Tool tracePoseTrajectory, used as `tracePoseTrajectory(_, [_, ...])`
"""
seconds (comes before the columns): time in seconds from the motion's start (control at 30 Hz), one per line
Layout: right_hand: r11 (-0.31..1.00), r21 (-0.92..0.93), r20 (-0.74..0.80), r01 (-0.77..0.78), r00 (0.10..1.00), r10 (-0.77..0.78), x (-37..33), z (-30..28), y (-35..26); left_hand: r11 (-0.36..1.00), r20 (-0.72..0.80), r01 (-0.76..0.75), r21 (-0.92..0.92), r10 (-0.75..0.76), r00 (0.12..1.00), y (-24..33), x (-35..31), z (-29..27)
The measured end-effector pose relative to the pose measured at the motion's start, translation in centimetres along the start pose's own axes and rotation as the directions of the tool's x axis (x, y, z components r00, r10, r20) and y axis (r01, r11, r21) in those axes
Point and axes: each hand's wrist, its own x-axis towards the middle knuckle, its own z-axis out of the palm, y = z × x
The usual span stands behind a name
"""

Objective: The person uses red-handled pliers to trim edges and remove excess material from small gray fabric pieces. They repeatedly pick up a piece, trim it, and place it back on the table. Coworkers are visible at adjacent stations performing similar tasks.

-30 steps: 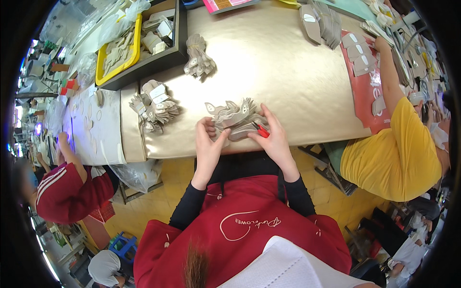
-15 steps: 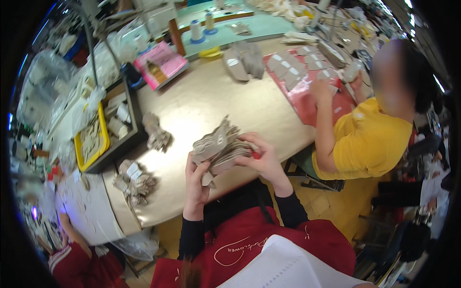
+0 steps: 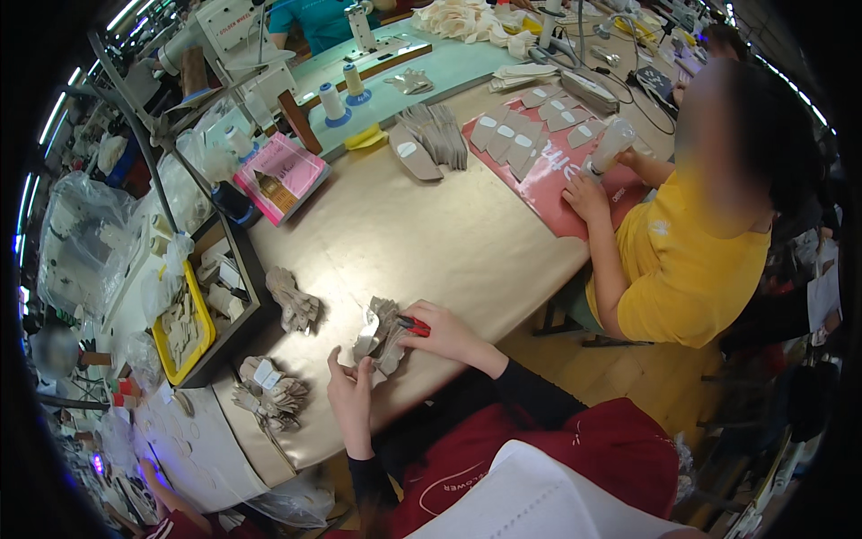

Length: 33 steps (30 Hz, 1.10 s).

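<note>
A bundle of grey-beige fabric pieces (image 3: 384,334) lies low at the table's near edge, its layers fanned, a pale shiny piece at its left side. My right hand (image 3: 449,334) comes in from the right, its fingers closed round a small red-and-black tool (image 3: 414,326) that rests against the bundle; its exact kind is hard to make out. At the bundle's near left end is my left hand (image 3: 352,395), thumb and forefinger apart, the thumb close to or touching the pieces. Two more gathered bundles, one upper (image 3: 293,299) and one lower with a white label (image 3: 269,393), lie left of it.
At right, a person in yellow (image 3: 687,260) works over a red sheet (image 3: 620,184) bearing flat grey pieces. Farther back stand a grey stack (image 3: 431,139), a pink box (image 3: 283,180) and thread cones (image 3: 332,103). A dark box (image 3: 235,269) with a yellow tray (image 3: 202,346) edges the left.
My hands have lowered the bundle toward the table and leftward. My left fingers have spread from it, and the red tool now shows more in my right hand. The view has shifted.
</note>
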Motion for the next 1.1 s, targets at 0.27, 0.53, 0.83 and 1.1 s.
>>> tracePoseTrajectory(0.27, [0.989,-0.146,-0.052,0.001,0.999,-0.008,-0.5,0.1,-1.4,0.999,-0.136,-0.031,-0.011,0.029,0.99,-2.7,0.2,3.5])
tracePoseTrajectory(0.53, [0.993,-0.087,-0.057,0.075,0.995,-0.08,-0.3,-0.2,-1.0,0.988,-0.116,-0.042,-0.146,0.025,0.993,-3.8,0.5,3.5])
tracePoseTrajectory(0.83, [0.998,-0.009,-0.057,0.07,0.996,-0.07,-0.2,-0.4,-0.8,0.992,-0.108,-0.028,-0.121,0.015,0.994,-3.5,0.5,3.4])
tracePoseTrajectory(1.1, [0.998,-0.013,-0.071,0.066,0.995,-0.067,-0.2,-0.5,-0.9,0.99,-0.12,-0.025,-0.141,0.008,0.993,-4.2,0.6,3.8])
